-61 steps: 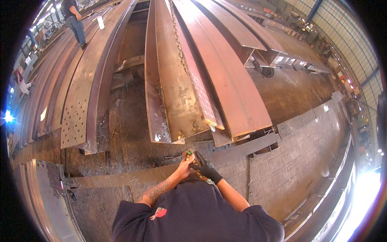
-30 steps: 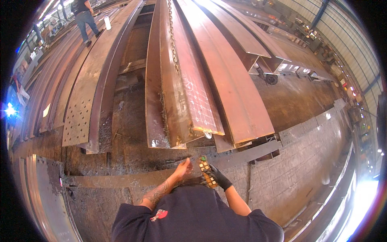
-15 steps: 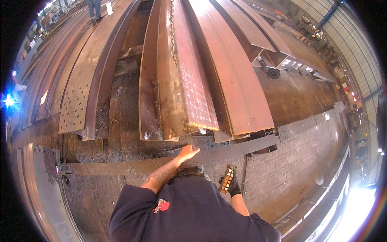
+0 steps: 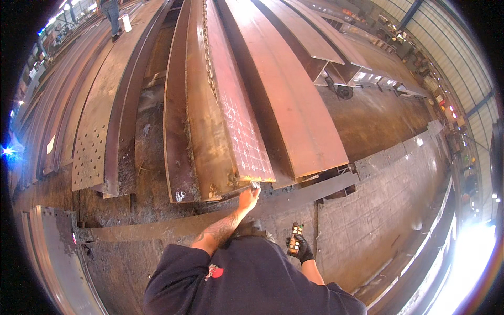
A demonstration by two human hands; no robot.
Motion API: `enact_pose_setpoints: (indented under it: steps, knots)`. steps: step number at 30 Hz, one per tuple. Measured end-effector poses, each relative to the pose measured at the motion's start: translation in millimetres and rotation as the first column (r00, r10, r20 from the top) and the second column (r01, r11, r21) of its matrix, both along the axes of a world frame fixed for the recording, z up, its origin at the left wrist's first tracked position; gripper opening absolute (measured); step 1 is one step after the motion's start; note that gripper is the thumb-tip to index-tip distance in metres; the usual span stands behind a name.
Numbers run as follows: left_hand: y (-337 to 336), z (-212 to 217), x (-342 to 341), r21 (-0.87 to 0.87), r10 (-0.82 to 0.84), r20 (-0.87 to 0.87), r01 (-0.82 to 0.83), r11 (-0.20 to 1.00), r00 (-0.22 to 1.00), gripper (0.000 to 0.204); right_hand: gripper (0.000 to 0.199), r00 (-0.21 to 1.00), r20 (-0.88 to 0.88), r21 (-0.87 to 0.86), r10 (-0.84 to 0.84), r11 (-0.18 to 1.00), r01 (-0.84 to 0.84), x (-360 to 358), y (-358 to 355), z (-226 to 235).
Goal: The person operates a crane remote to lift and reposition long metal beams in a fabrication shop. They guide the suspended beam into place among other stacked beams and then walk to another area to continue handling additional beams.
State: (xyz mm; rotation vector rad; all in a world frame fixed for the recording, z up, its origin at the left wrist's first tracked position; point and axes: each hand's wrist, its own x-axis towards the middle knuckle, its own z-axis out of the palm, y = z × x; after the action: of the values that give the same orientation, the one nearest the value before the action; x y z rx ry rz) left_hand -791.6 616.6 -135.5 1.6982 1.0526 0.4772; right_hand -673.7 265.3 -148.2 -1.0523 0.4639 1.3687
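Head view: what writing or marking can you pick out?

White chalk lines [image 4: 244, 144] form a grid with small circles at the near end of a reddish steel beam [image 4: 227, 89]. A looser white scrawl [image 4: 180, 196] sits low on the steel to the left of it. The dark shirt [image 4: 247, 278] has a small red and white print [image 4: 214, 272], too small to make out.

And the thing being handled?

One is a remote control [image 4: 295, 239], long and narrow, dark yellow, with rows of pale square buttons facing up. It is to the right of the shirt, above the grey floor plates [image 4: 378, 220], with its far end pointing away from the wearer. The other is a small pale metal piece [image 4: 255, 185], just under the orange edge of the chalked beam. A chain [image 4: 207, 50] hangs over that beam, farther back.

How are the fingers?

The right hand [image 4: 303, 250], in a black glove, is closed around the remote, its fingers wrapped over the side. The left hand [image 4: 249, 199] is bare and reaches forward to the pale piece, fingers bent close together. Whether they grip it or only touch it, I cannot tell.
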Motion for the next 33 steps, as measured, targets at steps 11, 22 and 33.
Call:
enact_pose_setpoints:
  steps: [11, 22, 33]
  knots:
    - [-20, 35, 15, 0.247, 0.170, -0.267, -0.103, 0.964, 0.949, 0.059, 0.035, 0.985, 0.096, -0.081, 0.147, 0.987, -0.139, 71, 27, 16]
    - [-16, 62, 13, 0.089, 0.153, -0.271, -0.134, 0.987, 0.950, 0.047, 0.032, 0.950, 0.281, -0.006, 0.133, 0.991, -0.136, 91, 76, 66]
    - [-14, 79, 1, 0.168, 0.024, -0.286, 0.026, 0.985, 0.958, 0.048, 0.032, 0.970, 0.177, -0.086, 0.167, 0.984, -0.154, 75, 48, 56]
